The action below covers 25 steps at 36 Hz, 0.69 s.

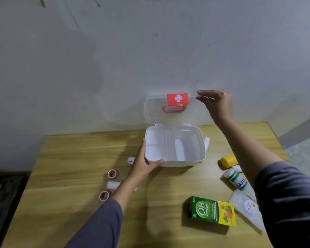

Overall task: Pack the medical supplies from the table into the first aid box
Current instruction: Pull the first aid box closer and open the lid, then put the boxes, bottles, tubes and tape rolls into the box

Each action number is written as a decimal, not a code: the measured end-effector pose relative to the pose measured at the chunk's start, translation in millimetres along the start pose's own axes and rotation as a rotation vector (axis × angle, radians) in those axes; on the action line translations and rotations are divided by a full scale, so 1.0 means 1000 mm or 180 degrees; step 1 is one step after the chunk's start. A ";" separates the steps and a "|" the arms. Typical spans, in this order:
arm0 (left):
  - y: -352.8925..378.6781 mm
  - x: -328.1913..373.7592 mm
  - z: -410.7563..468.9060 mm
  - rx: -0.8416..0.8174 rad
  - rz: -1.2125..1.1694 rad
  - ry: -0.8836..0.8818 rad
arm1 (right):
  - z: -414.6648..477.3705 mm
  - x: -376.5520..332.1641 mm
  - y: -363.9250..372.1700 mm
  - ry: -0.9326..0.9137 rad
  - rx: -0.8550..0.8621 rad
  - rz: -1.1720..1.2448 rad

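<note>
A white plastic box (174,145) with rounded corners sits on a wood-grain table (75,158), against a pale wall. Its clear lid (156,111) stands upright, carrying a red latch (177,99) with a white cross and a pink handle (174,110) seen through the plastic. The right hand (217,102) pinches the lid's top right edge between fingertips. The left hand (143,163) cups the box's near left corner, thumb along the front rim. A clear tray inside is split into compartments (what lies beneath is blurred). Left of the box lie two round tape rolls (112,173) and a white gauze roll (113,185). To the right lie a yellow bottle (228,161), a green-banded white bottle (235,179), a clear pouch (245,206) and a glossy green carton (213,211).
</note>
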State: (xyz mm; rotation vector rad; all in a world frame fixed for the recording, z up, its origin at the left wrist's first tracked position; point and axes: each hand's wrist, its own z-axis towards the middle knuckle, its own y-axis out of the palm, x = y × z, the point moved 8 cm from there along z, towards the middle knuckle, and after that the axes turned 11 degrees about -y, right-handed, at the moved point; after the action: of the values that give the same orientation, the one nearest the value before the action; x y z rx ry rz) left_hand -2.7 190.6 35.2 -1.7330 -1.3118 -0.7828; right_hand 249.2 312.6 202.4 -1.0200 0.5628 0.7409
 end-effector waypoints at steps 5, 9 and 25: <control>0.002 -0.005 -0.005 0.0051 -0.0126 0.0026 | 0.004 0.004 0.004 0.0223 0.0090 0.0349; 0.005 -0.002 -0.008 0.0225 -0.0090 0.0107 | 0.005 0.011 0.005 0.0252 0.0136 0.0480; 0.007 -0.006 -0.013 0.0503 -0.0011 0.0122 | -0.050 0.005 -0.006 0.0154 -0.0089 0.0317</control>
State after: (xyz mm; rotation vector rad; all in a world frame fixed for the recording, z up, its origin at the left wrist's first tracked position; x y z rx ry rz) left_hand 2.7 175.2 34.9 -1.5839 -1.3150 -0.6919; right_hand 252.6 266.9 181.2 -1.0436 0.6502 0.8157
